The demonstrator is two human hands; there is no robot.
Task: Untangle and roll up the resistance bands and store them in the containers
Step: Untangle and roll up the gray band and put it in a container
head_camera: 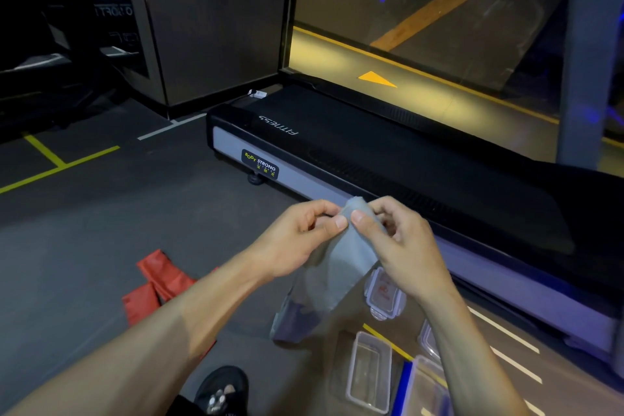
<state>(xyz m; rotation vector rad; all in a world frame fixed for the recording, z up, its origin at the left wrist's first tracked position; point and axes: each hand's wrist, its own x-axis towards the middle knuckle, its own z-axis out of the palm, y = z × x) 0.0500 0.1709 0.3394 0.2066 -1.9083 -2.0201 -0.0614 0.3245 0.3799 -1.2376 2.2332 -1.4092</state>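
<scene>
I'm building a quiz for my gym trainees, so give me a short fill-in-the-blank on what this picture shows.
1. Both hands, the left hand and the right hand, pinch the top of the ____ band.
2. The red band lies on the ____.
3. The clear container near the right forearm has ____ inside it.
4. The machine behind the hands is a ____.

Missing words: grey; floor; nothing; treadmill

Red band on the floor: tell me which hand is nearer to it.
Left. The left hand is above and right of the red band; the right hand is farther right. Both pinch the grey band.
</scene>
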